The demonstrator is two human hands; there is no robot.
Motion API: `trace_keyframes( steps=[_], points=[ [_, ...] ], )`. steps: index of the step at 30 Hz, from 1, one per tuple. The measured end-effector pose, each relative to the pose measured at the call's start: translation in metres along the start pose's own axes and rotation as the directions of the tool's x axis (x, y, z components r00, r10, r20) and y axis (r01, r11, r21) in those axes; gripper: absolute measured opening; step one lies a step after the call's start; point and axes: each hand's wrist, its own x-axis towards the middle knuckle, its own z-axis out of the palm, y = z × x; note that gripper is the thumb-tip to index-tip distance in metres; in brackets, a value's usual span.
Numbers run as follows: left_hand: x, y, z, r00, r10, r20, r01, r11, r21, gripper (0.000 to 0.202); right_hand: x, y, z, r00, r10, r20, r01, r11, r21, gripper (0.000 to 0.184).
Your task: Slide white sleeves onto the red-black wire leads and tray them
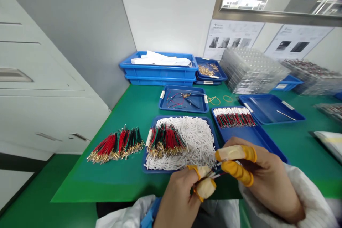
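Note:
Orange finger cots cover the thumb and forefinger of both my hands. Thin wires (218, 174), dark and red with white sleeve pieces, run between my fingertips at the table's front edge. My left hand (184, 190) pinches them from the left, and my right hand (259, 176) grips their other end. Just behind my hands, a blue tray (215, 131) holds a heap of short white tubes (199, 139). On that heap lies a bundle of red, black and green wires (167, 139) with gold-coloured ends. Exactly how the tubes sit on the held wires is hidden by my fingers.
More wire bundles (117, 142) lie left on the green table (88, 181). A blue tray (236, 135) at right carries white-sleeved wires (235, 117). Behind are a tray with pliers (191, 102), another tray (291, 117), stacked bins (160, 80) and clear plastic trays (251, 67).

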Motion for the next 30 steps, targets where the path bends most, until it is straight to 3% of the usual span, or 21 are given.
trace_keyframes(
  steps=[2, 5, 8, 10, 14, 18, 22, 24, 27, 30],
  points=[
    [0.002, 0.003, 0.001, 0.999, -0.014, -0.033, 0.015, 0.999, 0.042, 0.02, -0.001, 0.003, 0.0, 0.998, 0.064, 0.022, -0.065, 0.996, 0.055, 0.01],
    [0.003, 0.003, 0.003, 0.997, -0.029, -0.076, 0.034, 0.998, 0.061, 0.019, -0.003, 0.007, 0.001, 0.987, 0.157, 0.024, -0.158, 0.965, 0.207, 0.027],
    [0.003, 0.003, 0.002, 0.998, -0.034, -0.058, 0.037, 0.998, 0.052, 0.022, -0.002, 0.008, 0.002, 0.99, 0.138, -0.002, -0.132, 0.952, 0.278, 0.015],
    [0.002, 0.005, 0.002, 0.998, -0.037, -0.059, 0.04, 0.998, 0.044, 0.021, -0.001, 0.007, 0.003, 0.995, 0.099, -0.007, -0.094, 0.963, 0.252, 0.003],
    [0.002, 0.009, 0.003, 0.997, -0.033, -0.073, 0.035, 0.999, 0.027, 0.02, 0.0, 0.005, 0.005, 0.993, 0.101, 0.062, -0.109, 0.983, 0.149, 0.003],
    [0.001, 0.01, 0.004, 0.998, -0.025, -0.056, 0.024, 1.0, -0.018, 0.022, -0.002, 0.007, 0.004, 0.989, 0.149, 0.017, -0.149, 0.962, 0.228, 0.029],
    [0.0, 0.006, 0.003, 0.999, -0.045, -0.02, 0.045, 0.999, 0.013, 0.012, -0.003, 0.005, 0.002, 0.998, 0.066, -0.02, -0.06, 0.97, 0.237, 0.004],
    [0.0, 0.006, 0.0, 0.998, -0.065, -0.014, 0.066, 0.998, 0.011, 0.007, -0.002, 0.003, 0.002, 0.998, 0.033, -0.052, -0.024, 0.985, 0.169, 0.006],
    [0.002, 0.009, -0.003, 0.995, 0.038, -0.097, -0.041, 0.999, -0.022, 0.035, -0.002, 0.001, 0.002, 0.998, 0.002, -0.06, 0.005, 0.994, 0.111, 0.008],
    [0.004, 0.017, 0.001, 0.964, 0.208, -0.164, -0.208, 0.978, 0.019, 0.025, -0.003, -0.001, 0.003, 0.996, -0.059, -0.066, 0.065, 0.994, 0.087, 0.017]
  ],
)
